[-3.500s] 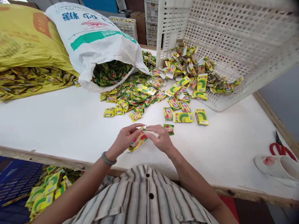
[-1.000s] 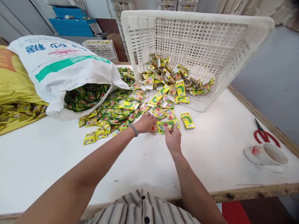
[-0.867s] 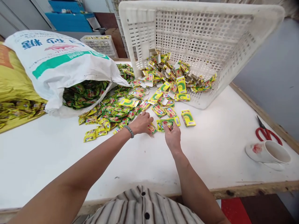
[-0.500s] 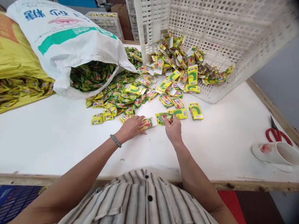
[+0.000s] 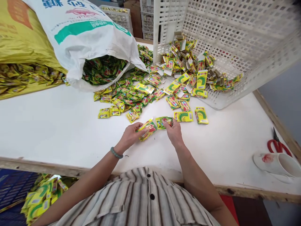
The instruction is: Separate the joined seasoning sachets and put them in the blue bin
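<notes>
My left hand (image 5: pixel 132 135) is closed on a small yellow and green candy box (image 5: pixel 148 130), its end toward my right hand. In my right hand (image 5: pixel 174 131) are green candy packets (image 5: pixel 162 122), pinched between thumb and fingers just beside the box; how many I cannot tell. Beyond my right hand lies a yellow box (image 5: pixel 185 116), and farther right another box (image 5: pixel 201 115). A yellow packet (image 5: pixel 132 115) lies just past my left hand. Behind it spreads a pile of green packets (image 5: pixel 131 94), spilling from a white woven sack (image 5: pixel 113 40).
A white plastic crate (image 5: pixel 221 100) lies tipped at the back right, with many small boxes (image 5: pixel 183 62) spilling out. A yellow sack (image 5: pixel 21 37) with packets is at left. Red-handled scissors (image 5: pixel 278 146) and a mug (image 5: pixel 270 161) stand at right. A blue crate (image 5: pixel 11 188) holds boxes below.
My left hand has lifted and tilted the box, its grip now plain to see. My right hand keeps hold of the green packets. The camera view has shifted slightly.
</notes>
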`<state>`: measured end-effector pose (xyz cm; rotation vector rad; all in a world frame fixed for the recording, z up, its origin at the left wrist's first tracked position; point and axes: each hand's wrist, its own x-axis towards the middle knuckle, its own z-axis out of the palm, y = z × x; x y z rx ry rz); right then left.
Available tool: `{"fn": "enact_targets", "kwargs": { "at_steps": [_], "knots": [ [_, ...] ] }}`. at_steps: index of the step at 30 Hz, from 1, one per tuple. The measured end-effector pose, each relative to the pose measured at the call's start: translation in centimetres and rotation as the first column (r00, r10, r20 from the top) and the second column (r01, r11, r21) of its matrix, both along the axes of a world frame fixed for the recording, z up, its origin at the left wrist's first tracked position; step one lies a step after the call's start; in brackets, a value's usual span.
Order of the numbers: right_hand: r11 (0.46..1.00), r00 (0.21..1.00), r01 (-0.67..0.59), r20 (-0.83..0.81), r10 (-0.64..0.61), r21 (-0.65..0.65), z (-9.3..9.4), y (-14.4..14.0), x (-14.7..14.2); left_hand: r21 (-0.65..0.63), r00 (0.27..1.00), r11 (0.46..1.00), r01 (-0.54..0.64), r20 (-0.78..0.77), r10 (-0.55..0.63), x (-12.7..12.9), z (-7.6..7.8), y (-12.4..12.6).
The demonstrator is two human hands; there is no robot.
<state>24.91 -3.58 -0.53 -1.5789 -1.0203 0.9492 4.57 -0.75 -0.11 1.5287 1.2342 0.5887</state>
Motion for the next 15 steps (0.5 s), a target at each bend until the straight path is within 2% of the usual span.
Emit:
{"fn": "enact_targets", "kwargs": {
  "at_steps": [3,5,8,11,15],
  "knots": [
    [0.983,0.983,-0.169,0.063,0.173,-0.069,0.1,0.0,0.3,-0.094,0.996,0.996,0.008,0.089,0.000,-0.3,0.0,-0.4],
    [0.967,0.966,-0.245,0.065,0.250,-0.076,0.2,-0.1,0.5,-0.118,0.993,0.990,0.073,0.105,-0.061,-0.4,0.3,-0.4],
    [0.969,0.969,-0.244,0.040,0.245,-0.038,0.4,-0.1,0.3,-0.207,0.978,0.965,0.160,0.166,-0.127,-0.4,0.7,-0.4],
    [0.983,0.978,-0.182,0.096,0.183,-0.020,0.3,-0.2,-0.4,-0.287,0.963,0.945,0.155,0.256,-0.080,0.3,0.8,-0.5],
    [0.967,0.954,-0.251,0.156,0.255,-0.044,0.2,-0.3,-1.1,-0.354,0.936,0.932,0.070,0.346,0.061,1.3,0.4,-0.9]
  ]
}}
